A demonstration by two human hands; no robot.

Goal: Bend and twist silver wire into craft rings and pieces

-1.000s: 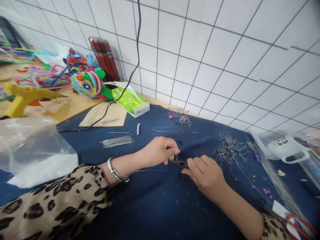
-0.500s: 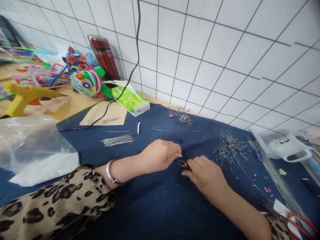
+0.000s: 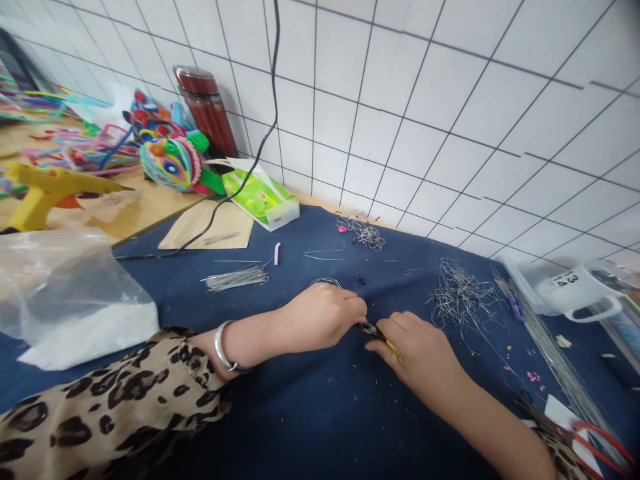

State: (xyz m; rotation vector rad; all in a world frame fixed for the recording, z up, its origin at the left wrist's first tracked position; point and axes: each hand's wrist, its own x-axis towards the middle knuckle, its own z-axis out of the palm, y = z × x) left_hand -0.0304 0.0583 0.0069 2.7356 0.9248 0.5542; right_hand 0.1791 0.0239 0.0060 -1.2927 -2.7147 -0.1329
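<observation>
My left hand (image 3: 324, 315) rests on the dark blue cloth (image 3: 310, 413), fingers pinched on a thin wire whose loop (image 3: 326, 282) curves up behind the knuckles. My right hand (image 3: 419, 348) is closed round small pliers (image 3: 371, 329) with a yellow handle; their dark jaws meet the left fingertips. A silver bracelet (image 3: 223, 347) circles my left wrist, and both sleeves are leopard print.
A bundle of straight wires (image 3: 235, 278) and two tangles of bent wire (image 3: 460, 297) (image 3: 364, 232) lie on the cloth. White mug (image 3: 575, 293) and red-handled scissors (image 3: 595, 445) at right. Plastic bag (image 3: 65, 293), yellow glue gun (image 3: 45, 193), green packet (image 3: 260, 199), red flask (image 3: 207, 110) and colourful crafts at left.
The left hand has rolled over the plier tip, and a wire loop now arcs behind it. The right hand has shifted slightly down and right with the pliers.
</observation>
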